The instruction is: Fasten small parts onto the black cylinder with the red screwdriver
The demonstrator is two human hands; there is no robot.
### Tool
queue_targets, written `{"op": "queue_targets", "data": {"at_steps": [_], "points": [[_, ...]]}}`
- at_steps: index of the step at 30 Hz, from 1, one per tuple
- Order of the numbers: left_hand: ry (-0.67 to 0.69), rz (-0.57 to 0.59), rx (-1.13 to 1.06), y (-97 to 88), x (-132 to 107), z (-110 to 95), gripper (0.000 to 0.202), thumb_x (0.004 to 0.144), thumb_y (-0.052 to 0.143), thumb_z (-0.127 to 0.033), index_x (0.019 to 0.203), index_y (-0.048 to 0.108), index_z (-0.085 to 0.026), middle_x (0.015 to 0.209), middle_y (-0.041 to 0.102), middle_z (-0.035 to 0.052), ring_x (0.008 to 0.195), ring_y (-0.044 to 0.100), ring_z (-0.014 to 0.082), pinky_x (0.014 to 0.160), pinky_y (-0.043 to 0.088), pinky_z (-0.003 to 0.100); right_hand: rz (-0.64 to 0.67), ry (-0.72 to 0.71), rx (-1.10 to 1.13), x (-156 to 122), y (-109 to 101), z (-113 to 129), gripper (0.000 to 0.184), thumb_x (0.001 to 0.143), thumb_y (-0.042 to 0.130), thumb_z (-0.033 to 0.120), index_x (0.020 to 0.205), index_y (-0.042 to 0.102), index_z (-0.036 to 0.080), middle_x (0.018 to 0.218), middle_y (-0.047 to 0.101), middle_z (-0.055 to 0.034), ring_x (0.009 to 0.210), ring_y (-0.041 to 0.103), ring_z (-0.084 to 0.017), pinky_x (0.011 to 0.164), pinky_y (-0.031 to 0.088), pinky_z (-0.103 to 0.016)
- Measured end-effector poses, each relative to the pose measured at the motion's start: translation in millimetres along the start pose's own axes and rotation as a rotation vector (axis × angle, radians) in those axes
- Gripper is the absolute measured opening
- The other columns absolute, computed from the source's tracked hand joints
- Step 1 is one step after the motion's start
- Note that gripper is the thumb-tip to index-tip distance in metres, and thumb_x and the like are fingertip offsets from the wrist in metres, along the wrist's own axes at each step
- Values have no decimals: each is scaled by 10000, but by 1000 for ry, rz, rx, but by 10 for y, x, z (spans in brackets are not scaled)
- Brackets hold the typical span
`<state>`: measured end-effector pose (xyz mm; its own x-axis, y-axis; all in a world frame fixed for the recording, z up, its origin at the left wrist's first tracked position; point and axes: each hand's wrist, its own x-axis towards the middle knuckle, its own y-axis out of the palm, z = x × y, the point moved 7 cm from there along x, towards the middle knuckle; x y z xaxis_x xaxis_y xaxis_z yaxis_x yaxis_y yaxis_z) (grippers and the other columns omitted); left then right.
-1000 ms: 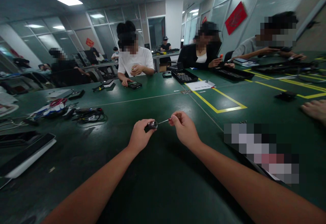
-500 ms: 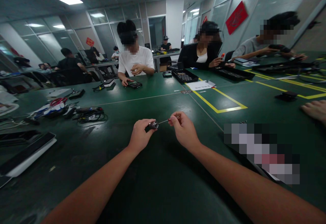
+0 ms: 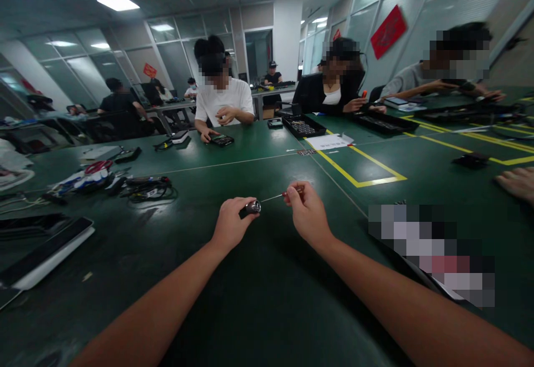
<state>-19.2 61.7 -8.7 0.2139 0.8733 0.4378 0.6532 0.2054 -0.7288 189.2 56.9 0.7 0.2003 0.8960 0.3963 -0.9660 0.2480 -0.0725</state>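
Over the green table (image 3: 258, 300), my left hand (image 3: 230, 223) is closed round a small dark cylinder with a shiny metal end (image 3: 252, 207). My right hand (image 3: 306, 211) pinches the red handle of a thin screwdriver (image 3: 287, 193). Its slim metal shaft points left, and its tip reaches the cylinder's metal end. Both hands are held just above the tabletop, close together.
A tangle of cables and tools (image 3: 125, 184) lies to the left, with flat dark devices (image 3: 41, 250) at the left edge. Black trays (image 3: 302, 126) and a yellow taped rectangle (image 3: 359, 169) lie ahead. Several people sit opposite. Another person's hand (image 3: 517, 182) rests at the right.
My right hand has drawn slightly right and up, so more of the screwdriver's shaft shows. The view has shifted a little.
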Motion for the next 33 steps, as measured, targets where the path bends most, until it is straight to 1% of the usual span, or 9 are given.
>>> {"op": "queue_targets", "data": {"at_steps": [2,4,7,13,17,24,33], "points": [[-9,9,2,6,-3,4,352,829,785,-164,1160,710,-255,1161,728,46,1090,641,264,1000,461,463,4,-22,14,-10,-3,32,175,974,524,408,963,579,243,849,675,-27,793,650,-206,755,513,-370],[-14,16,6,12,-5,3,354,829,786,-164,1164,710,-251,1159,729,46,1083,641,260,999,458,460,37,-52,12,-24,17,73,170,979,523,404,971,580,244,852,679,-26,791,653,-203,753,513,-363],[-12,29,10,20,-3,-8,355,834,782,-169,1172,709,-248,1162,730,44,1083,640,256,1002,452,454,84,-90,-57,-45,50,132,154,978,521,381,964,583,241,834,682,-25,769,653,-201,729,498,-349],[-37,70,20,48,5,10,361,843,787,-202,1192,703,-250,1170,727,39,1096,633,258,1017,432,465,36,-78,-172,-34,0,171,155,965,510,372,934,577,236,814,684,-34,737,644,-215,697,466,-348],[-44,93,34,69,9,26,373,850,778,-217,1212,697,-255,1175,725,46,1089,635,262,1012,436,467,13,-90,-173,-25,-32,190,159,973,495,373,941,572,238,828,682,-36,749,643,-216,706,464,-347],[-14,100,52,80,13,3,376,841,786,-209,1203,705,-271,1163,729,43,1084,639,261,1010,432,468,124,-146,-220,-57,66,248,113,973,488,335,944,552,247,837,699,-35,790,680,-231,741,479,-359],[-17,90,64,90,9,55,383,848,786,-240,1220,697,-278,1178,718,45,1101,631,261,1015,437,460,97,-150,-364,-49,41,284,115,966,465,320,938,545,243,818,687,-46,767,672,-244,687,458,-352]]}}
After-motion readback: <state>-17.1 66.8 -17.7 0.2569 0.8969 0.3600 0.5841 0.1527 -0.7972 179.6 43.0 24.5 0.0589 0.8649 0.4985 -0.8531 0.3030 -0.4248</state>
